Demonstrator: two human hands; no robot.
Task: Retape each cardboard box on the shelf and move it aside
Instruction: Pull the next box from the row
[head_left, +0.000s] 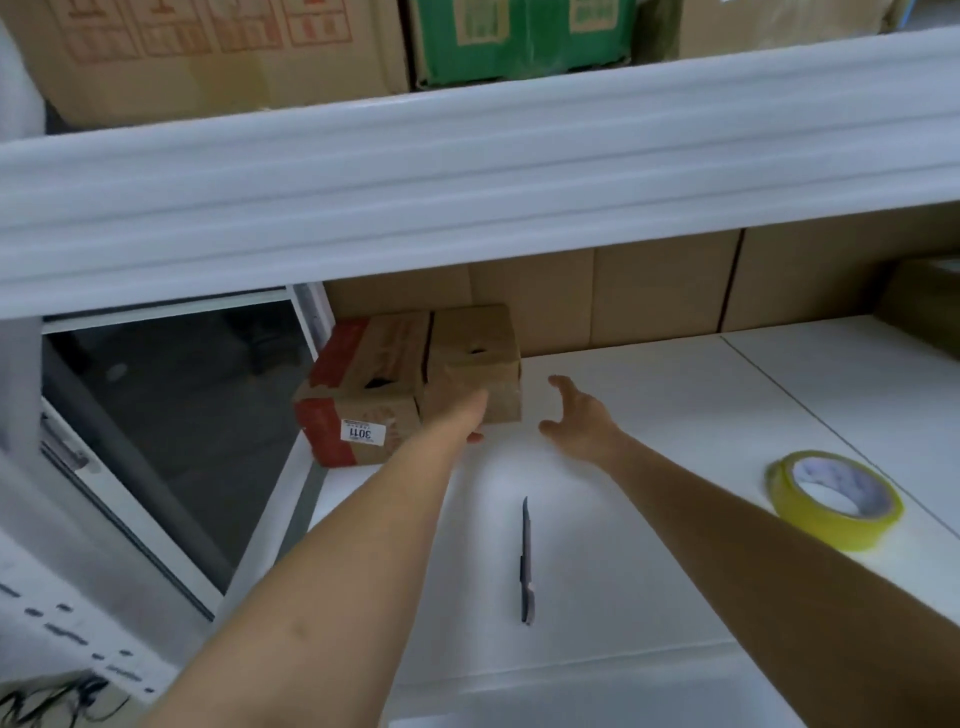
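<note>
A small brown cardboard box (415, 374) with red print and a white "3011" label sits at the far left end of the white shelf (649, 415), partly over its edge. My left hand (475, 421) touches the box's near right face; its fingers are mostly hidden behind the wrist. My right hand (579, 415) hovers just right of the box with fingers spread, apart from it. A roll of yellow tape (834, 496) lies on the shelf to the right. A dark utility knife (527, 561) lies between my forearms.
Plain brown cartons (665, 291) line the back of the shelf. A white upper shelf beam (467, 182) hangs overhead, carrying large cartons (208, 47) and a green box (519, 36). Left of the shelf is a drop to a dark floor (171, 415).
</note>
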